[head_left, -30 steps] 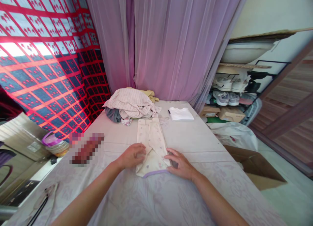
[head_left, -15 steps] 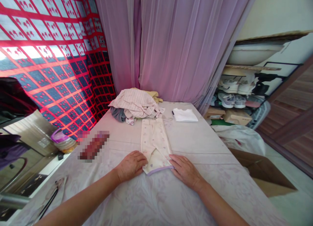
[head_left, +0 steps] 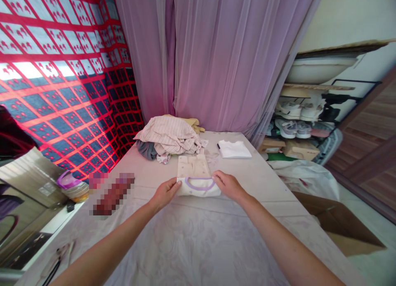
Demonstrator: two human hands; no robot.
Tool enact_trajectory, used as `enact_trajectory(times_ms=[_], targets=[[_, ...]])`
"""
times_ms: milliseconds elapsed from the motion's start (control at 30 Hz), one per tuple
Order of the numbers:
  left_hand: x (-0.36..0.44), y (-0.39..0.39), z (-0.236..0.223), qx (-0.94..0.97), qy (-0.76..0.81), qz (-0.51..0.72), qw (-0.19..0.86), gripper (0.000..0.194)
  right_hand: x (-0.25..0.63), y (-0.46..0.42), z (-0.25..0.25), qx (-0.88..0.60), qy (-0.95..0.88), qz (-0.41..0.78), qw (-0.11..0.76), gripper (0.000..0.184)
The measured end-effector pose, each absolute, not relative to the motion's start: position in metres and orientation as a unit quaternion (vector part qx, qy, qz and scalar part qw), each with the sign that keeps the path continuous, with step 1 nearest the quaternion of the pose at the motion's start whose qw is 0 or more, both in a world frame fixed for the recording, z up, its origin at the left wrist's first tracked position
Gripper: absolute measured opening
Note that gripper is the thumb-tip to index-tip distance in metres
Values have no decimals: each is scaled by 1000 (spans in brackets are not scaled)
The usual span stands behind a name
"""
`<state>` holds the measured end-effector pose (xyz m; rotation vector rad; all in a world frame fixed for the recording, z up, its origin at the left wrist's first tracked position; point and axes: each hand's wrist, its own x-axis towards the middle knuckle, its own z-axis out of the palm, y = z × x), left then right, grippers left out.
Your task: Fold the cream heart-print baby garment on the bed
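Observation:
A small cream garment with a purple-trimmed neckline (head_left: pixel 198 180) lies on the pale table cover (head_left: pixel 198 236), its near half folded up over the far half. My left hand (head_left: pixel 165 192) pinches the left end of the folded edge. My right hand (head_left: pixel 228 184) pinches the right end. Both hands rest on the table at the fold.
A heap of unfolded clothes (head_left: pixel 168 137) sits at the far end of the table, a folded white garment (head_left: pixel 233 149) to its right. Purple curtains (head_left: pixel 222 59) hang behind. A shoe rack (head_left: pixel 297 121) and an open cardboard box (head_left: pixel 340 224) stand on the right. A blurred patch (head_left: pixel 113 193) lies at left.
Both hands lifted the near end of the garment and carried it away from me, folding it over the far half. The garment now lies about half as long.

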<state>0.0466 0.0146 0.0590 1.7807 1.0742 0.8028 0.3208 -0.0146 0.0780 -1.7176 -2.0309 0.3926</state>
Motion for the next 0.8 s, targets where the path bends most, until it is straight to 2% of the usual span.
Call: enact_trajectory(times_ms=[133,300,567,667,733,800], targets=[[62,44,51,631,505,349,476,47,317,35,76,-663,-687,176,240,25],[70,73,34,597,568,332,459,41,311,79,50,-693,-649,199,241,28],[71,89,22,572,611,285,467,41,315,81,33,-728,-588,227,271,40],[66,79,26,575,607,272,477,48,321,53,29,-722,-577,255,284,46],[63,66,25,598,586,270,475,59,320,29,21,-711,-575,272,299,58],[64,53,24,631,562,274,458,74,314,10,12,-707,-593,222,315,64]])
